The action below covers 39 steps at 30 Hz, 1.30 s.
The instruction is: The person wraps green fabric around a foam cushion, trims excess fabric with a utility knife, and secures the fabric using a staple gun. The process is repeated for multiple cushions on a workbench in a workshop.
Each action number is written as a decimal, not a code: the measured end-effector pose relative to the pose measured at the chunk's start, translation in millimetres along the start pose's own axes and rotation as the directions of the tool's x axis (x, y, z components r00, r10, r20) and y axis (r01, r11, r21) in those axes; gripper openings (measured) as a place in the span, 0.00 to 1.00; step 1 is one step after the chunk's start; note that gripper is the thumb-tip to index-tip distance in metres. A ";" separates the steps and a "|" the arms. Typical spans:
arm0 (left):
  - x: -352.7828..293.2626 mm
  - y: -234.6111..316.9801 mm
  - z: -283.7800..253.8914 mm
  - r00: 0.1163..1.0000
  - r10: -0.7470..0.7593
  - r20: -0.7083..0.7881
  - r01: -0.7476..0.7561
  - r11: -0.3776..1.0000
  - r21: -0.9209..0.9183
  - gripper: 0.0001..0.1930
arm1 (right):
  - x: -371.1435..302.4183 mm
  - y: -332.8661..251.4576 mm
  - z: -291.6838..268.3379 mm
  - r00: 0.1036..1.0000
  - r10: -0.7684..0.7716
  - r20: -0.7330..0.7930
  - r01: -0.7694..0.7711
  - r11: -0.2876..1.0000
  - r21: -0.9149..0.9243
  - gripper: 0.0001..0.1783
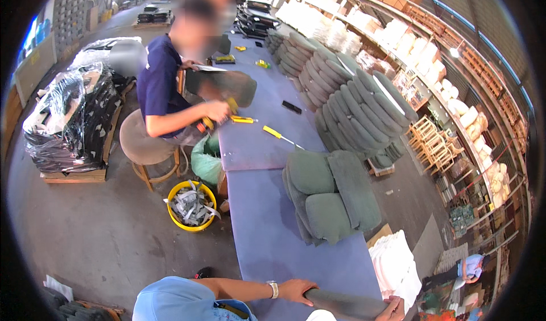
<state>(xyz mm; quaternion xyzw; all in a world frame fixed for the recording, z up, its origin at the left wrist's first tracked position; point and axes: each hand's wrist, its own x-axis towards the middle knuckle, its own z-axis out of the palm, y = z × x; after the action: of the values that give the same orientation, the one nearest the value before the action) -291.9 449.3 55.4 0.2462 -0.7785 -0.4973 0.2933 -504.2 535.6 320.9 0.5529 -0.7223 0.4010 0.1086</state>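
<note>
At the lower edge, a grey-green upholstered cushion (348,304) lies across the blue-covered table with its long edge toward the far side. My left hand (300,291), with a watch on the wrist, grips the cushion's left end. Around its right end are the fingers of my right hand (393,309); that forearm is out of view. Beyond my hands, a stack of similar grey-green cushions (330,214) rests on the table, some square and one long.
A seated co-worker (165,93) in navy works on a dark padded panel (242,89) with a yellow hand tool. A yellow-handled screwdriver (273,132) and a black object (292,107) lie on the table (256,190). A yellow bucket of scraps (193,225) stands on the floor. Tall cushion stacks (358,116) line the right.
</note>
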 end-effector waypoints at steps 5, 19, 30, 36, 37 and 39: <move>-9.7 -3.1 -4.0 0.997 -0.069 -0.036 0.070 0.997 0.031 0.38 | -2.6 -2.3 10.4 0.993 -0.108 -0.052 0.110 0.993 0.038 0.18; -33.3 -7.1 74.8 0.990 -0.033 -0.139 0.070 0.960 0.270 0.41 | -43.0 122.4 -25.3 0.956 0.053 -0.289 0.112 0.845 0.523 0.17; -17.9 22.7 74.3 0.965 -0.073 -0.252 0.160 0.925 0.344 0.26 | -64.8 159.5 -59.0 0.965 0.050 -0.257 0.083 0.872 0.482 0.17; -38.1 107.9 -12.7 0.985 -0.115 -0.128 0.164 0.850 0.500 0.31 | -60.3 151.8 -36.3 0.975 0.105 -0.198 0.008 0.868 0.497 0.19; -42.7 110.2 -19.8 0.977 -0.170 -0.129 0.213 0.823 0.526 0.32 | -61.9 145.1 -19.8 0.981 0.049 -0.188 0.040 0.896 0.443 0.18; -45.0 119.9 -7.4 0.982 -0.130 -0.136 0.183 0.838 0.514 0.36 | -63.5 133.6 10.5 0.983 -0.060 -0.172 0.113 0.941 0.320 0.17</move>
<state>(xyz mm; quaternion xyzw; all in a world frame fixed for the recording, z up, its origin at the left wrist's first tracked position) -265.9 521.1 158.5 0.4031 -0.8466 -0.2764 0.2106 -596.4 582.4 214.5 0.5606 -0.6094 0.5534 0.0899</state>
